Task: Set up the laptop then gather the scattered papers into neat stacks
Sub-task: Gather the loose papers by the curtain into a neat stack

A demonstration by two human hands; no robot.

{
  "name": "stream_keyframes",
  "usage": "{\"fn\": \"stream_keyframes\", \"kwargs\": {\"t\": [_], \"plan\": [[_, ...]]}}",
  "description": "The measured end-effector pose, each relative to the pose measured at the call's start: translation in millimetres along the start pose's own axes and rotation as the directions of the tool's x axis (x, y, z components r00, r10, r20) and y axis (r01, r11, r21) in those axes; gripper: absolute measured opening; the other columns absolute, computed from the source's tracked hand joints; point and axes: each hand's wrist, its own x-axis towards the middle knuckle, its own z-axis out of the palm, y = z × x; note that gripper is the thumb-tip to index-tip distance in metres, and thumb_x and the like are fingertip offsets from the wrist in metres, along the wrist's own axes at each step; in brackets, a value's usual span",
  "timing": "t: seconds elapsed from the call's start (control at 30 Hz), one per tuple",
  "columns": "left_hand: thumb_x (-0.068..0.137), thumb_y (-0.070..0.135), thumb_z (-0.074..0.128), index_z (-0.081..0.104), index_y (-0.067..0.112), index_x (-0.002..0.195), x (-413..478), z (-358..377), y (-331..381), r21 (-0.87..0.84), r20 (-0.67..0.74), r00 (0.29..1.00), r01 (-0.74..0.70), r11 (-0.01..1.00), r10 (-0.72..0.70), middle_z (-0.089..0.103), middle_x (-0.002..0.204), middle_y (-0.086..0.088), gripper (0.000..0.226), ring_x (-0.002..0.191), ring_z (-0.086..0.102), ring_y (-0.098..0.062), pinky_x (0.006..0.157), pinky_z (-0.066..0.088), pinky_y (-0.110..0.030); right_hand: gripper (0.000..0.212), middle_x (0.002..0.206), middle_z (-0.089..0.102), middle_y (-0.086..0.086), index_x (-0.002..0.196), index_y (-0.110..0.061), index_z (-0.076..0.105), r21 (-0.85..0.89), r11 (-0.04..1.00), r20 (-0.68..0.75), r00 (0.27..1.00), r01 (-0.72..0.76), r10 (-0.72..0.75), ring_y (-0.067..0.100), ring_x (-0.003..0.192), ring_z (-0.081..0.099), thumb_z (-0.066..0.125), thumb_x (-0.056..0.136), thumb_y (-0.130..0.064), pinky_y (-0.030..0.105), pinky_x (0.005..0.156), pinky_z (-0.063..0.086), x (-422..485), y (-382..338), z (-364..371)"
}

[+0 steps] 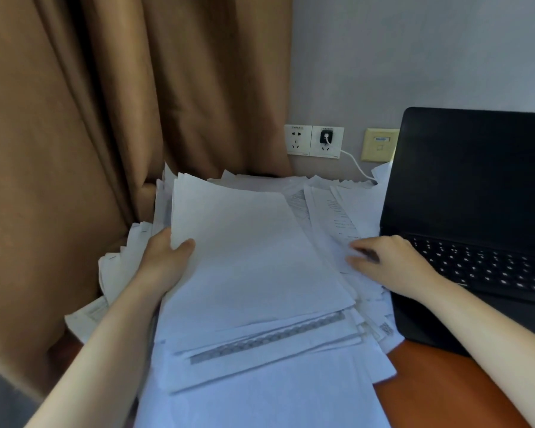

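Left hand [164, 264] grips the left edge of the top sheaf of papers [244, 251], thumb on top, fingers hidden underneath. The sheaf sits skewed on the bigger paper pile [260, 396], which covers most of the desk [445, 384]; more loose sheets [337, 211] fan out behind and to the right, up against the laptop. Right hand [386, 261] is down on those right-side sheets, just beside the keyboard [488, 267], with fingers curled and blurred, so I can't tell if it's pinching a sheet or only touching. Laptop [476, 180] is open on the right of the desk, screen dark. Charger [326, 137] sits in the wall socket, white cable [357, 166] running down behind the papers. Brown curtain [105, 103] on the left.
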Motion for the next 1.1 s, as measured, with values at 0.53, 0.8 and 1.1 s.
{"fn": "stream_keyframes", "kwargs": {"t": [0.53, 0.8, 1.1], "plan": [[0.094, 0.006, 0.050, 0.056, -0.001, 0.122, 1, 3, -1, 0.008, -0.095, 0.995, -0.035, 0.999, 0.036, 0.060, 0.119, -0.015, 0.029, 0.095, 0.048, -0.017, 0.082, 0.034, -0.024, 0.037, 0.062, 0.044, -0.004, 0.069, -0.013, 0.048, -0.376, 0.918, -0.176, 0.982, -0.130, 0.067, 0.023, 0.066, 0.052, 0.040, 0.100, -0.033, 0.029, 0.051, 0.029, 5, 5, 6], [0.094, 0.009, 0.050, 0.055, 0.002, 0.123, 4, 5, -4, 0.036, -0.098, 0.995, -0.017, 0.999, 0.020, 0.060, 0.122, -0.015, 0.030, 0.110, 0.054, -0.031, 0.087, 0.036, -0.028, 0.052, 0.048, 0.030, -0.010, 0.052, -0.024, 0.025, -0.017, 0.996, -0.452, 0.889, -0.092, 0.074, 0.023, 0.046, 0.036, 0.051, 0.096, -0.021, 0.024, 0.046, 0.017, 19, -6, 11], [0.097, 0.016, 0.043, 0.060, 0.011, 0.098, 5, 6, -4, -0.013, -0.089, 0.995, 0.041, 0.999, -0.042, 0.061, 0.098, -0.008, 0.018, 0.092, 0.056, -0.027, 0.075, 0.038, -0.029, 0.005, 0.056, 0.065, 0.000, 0.064, -0.016, 0.066, -0.306, 0.877, -0.340, 0.817, 0.372, -0.465, 0.026, 0.046, 0.061, 0.063, 0.061, -0.018, 0.021, 0.035, 0.035, 7, -92, 28]]}}
